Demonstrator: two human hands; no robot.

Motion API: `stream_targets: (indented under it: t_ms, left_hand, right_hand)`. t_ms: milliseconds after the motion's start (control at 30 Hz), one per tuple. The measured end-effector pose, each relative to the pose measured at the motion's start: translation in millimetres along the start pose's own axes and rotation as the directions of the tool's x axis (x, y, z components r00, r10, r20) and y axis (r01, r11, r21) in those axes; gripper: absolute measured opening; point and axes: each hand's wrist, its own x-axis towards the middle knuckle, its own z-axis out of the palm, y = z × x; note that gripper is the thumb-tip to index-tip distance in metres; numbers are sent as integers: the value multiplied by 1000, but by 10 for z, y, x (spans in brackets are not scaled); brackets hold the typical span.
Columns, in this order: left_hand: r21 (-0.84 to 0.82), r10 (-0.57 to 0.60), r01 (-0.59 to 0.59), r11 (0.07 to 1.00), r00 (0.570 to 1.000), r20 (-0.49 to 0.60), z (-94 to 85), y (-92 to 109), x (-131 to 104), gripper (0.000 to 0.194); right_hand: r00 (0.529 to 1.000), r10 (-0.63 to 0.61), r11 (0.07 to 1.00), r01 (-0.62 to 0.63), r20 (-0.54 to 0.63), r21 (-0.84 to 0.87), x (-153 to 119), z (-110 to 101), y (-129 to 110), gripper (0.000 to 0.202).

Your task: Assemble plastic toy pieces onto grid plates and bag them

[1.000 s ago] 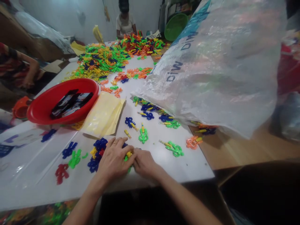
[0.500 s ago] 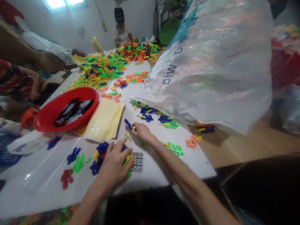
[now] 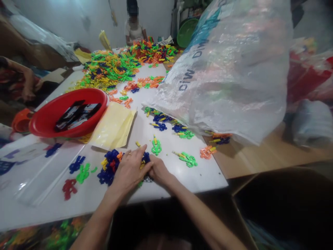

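Note:
My left hand (image 3: 131, 166) is bent over the table, its thumb and index finger closed round a small blue plastic piece (image 3: 146, 158) with some yellow beside it. Meeting it from the right, my right hand (image 3: 160, 169) has its fingers curled in on the same blue piece; its fingertips are partly hidden. Under the hands, part of a black plastic grid (image 3: 148, 180) shows. A heap of blue plastic figures (image 3: 106, 175), mixed with some red, orange and yellow, lies against my left hand. Just beyond my fingers is a small yellow piece (image 3: 137, 143).
A green figure with a yellow piece (image 3: 156, 147) lies beyond my right hand. Left are a yellow envelope (image 3: 111, 126) and a red basin (image 3: 39, 121) holding dark packs. A large white sack (image 3: 229, 80) stands right. Two other people sit by the far colourful pile (image 3: 111, 69).
My right hand has come back toward my left hand with the blue piece. A green figure with a yellow piece now shows where the right hand was. The view has shifted slightly.

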Motion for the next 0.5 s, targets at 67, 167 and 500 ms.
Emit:
stream_targets:
  t_ms: [67, 167, 500]
  left_hand:
    - [18, 11, -11, 1000, 1000, 12, 4, 2, 38, 55]
    - [100, -69, 69, 993, 998, -1, 10, -36, 154, 41]
    - [197, -95, 99, 975, 995, -29, -4, -168, 124, 21]
  right_hand:
    - [998, -6, 991, 15, 61, -136, 27, 33, 6, 20]
    - [991, 34, 951, 7, 127, -308, 171, 114, -25, 23]
    - [953, -69, 809, 227, 295, -543, 863, -780, 132, 25]
